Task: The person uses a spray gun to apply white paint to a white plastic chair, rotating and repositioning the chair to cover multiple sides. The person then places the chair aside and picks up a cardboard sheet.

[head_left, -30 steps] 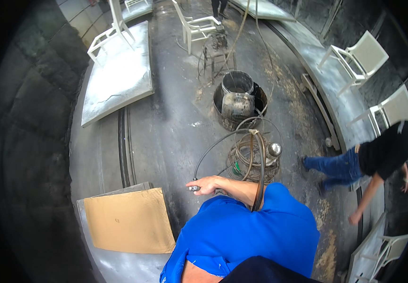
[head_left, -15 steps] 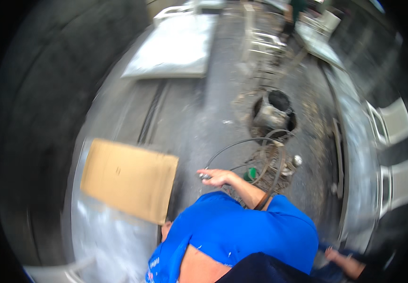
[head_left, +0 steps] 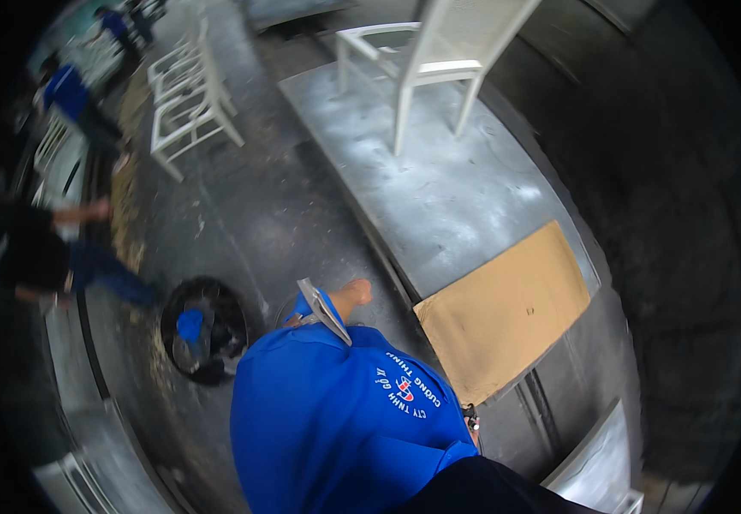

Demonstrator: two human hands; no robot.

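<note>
A co-worker in a black top and blue trousers (head_left: pixel 32 257) bends over at the far left, well apart from the wearer's hand. Nearer to it, down and to its left, a black round tub holding blue and grey gear (head_left: pixel 203 330) sits on the dusty concrete floor (head_left: pixel 259 197). White slatted chairs (head_left: pixel 186 103) stand in a row well beyond the tub.

At centre the left hand (head_left: pixel 356 293) sticks out past a blue sleeve. Blur hides the fingers, so it cannot be told whether they are spread or closed, or whether they hold anything. A flat grey strap (head_left: pixel 323 310) lies across the sleeve, just beside the hand. The right hand is out of sight.

Just right of the hand runs the edge of a grey metal platform (head_left: pixel 439 188). A white chair (head_left: pixel 426 64) stands on its far end. A tan cardboard sheet (head_left: pixel 507 313) overhangs its near end.

The risk looks plain: a step back could catch the tub. The strap, if loose, could slide off the sleeve, and a careless swing could knock the hand against the platform's edge.
</note>
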